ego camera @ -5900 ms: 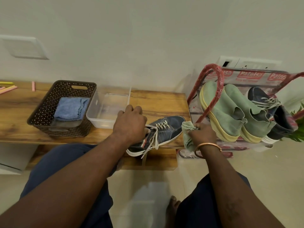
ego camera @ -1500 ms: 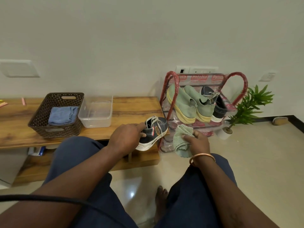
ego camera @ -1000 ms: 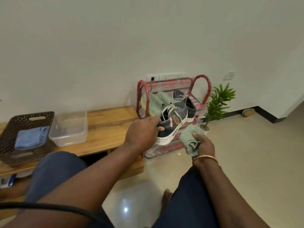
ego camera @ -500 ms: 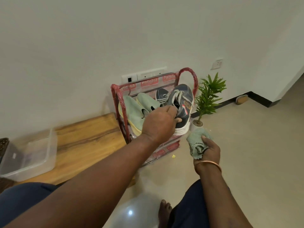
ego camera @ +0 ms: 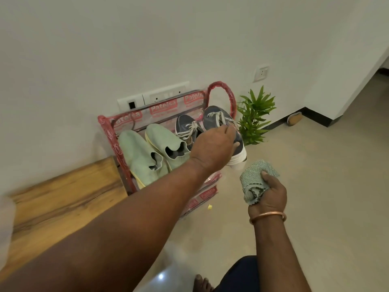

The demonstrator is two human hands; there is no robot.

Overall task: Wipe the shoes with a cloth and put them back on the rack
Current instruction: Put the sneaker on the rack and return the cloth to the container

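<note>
The left hand reaches out to the red shoe rack. Its fingers curl round a dark blue sneaker and hold it. The sneaker points toe up at the 3 o'clock end of the rack. It is just beside the other dark blue sneaker, which leans on the rack. The hand hides the lower part of the held sneaker, so it may be touching the shelf, but I cannot tell.

Two light green slip-on shoes lean side by side at the 9 o'clock end of the rack, toes up.

The right hand is at about 5 o'clock from the held sneaker, away from the rack. Its fingers and thumb wrap round a bunched green cloth. A copper bangle is on that wrist.

A small green plant stands on the floor, near the rack at 3 o'clock. The wooden table is just beside the rack at 8 o'clock. White wall sockets show behind the rack at 12 o'clock.
</note>
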